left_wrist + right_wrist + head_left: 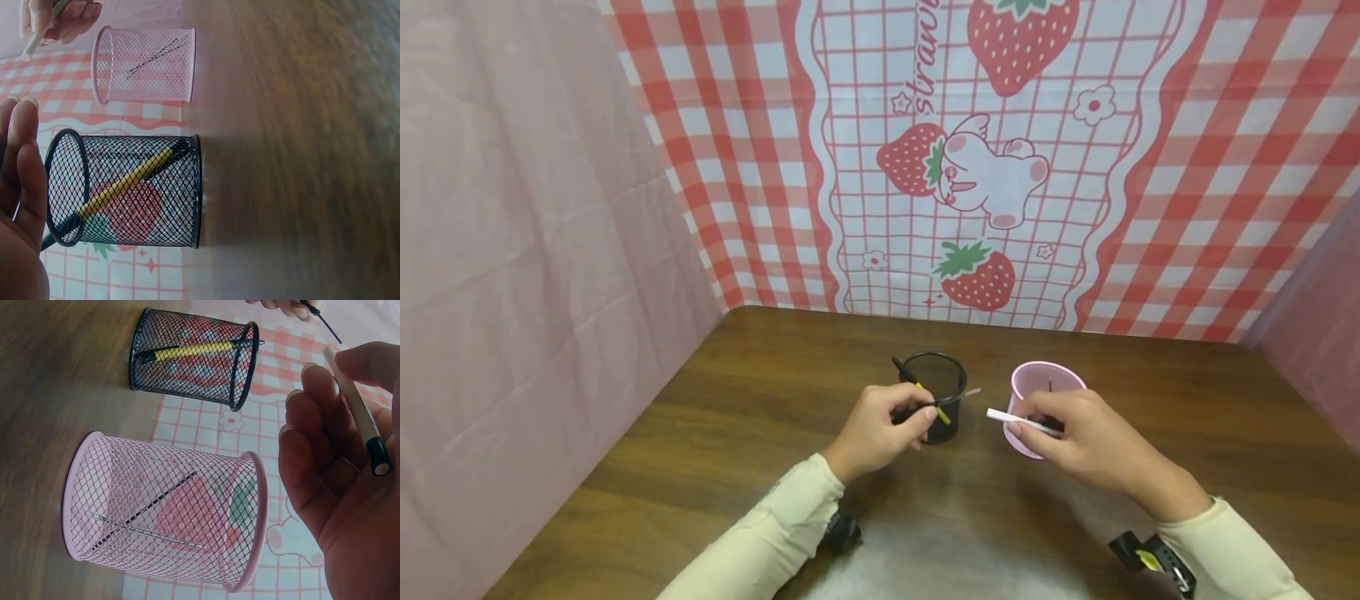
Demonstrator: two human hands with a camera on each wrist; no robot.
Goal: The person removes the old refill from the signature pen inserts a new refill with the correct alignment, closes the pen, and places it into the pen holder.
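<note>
Held in the fingers of my left hand (880, 425) is a slim black stick (953, 399) with a greyish, see-through tip pointing right. This hand is just above and before the black mesh pen cup (950, 429). A yellow-and-black pen (119, 190) leans inside that cup. Between thumb and fingers, my right hand (1093, 437) grips a white pen (354, 405) with a black band near one end, over the front of the pink mesh pen cup (259, 500). Two thin sticks, one dark (144, 510), cross inside the pink cup.
Both cups stand upright side by side on a brown wood-grain table (700, 417). A red-and-white strawberry cloth (977, 167) hangs behind. Pink cloth (535, 250) hangs on the left, with more on the right. Dark straps with small devices (842, 532) sit at the wrists.
</note>
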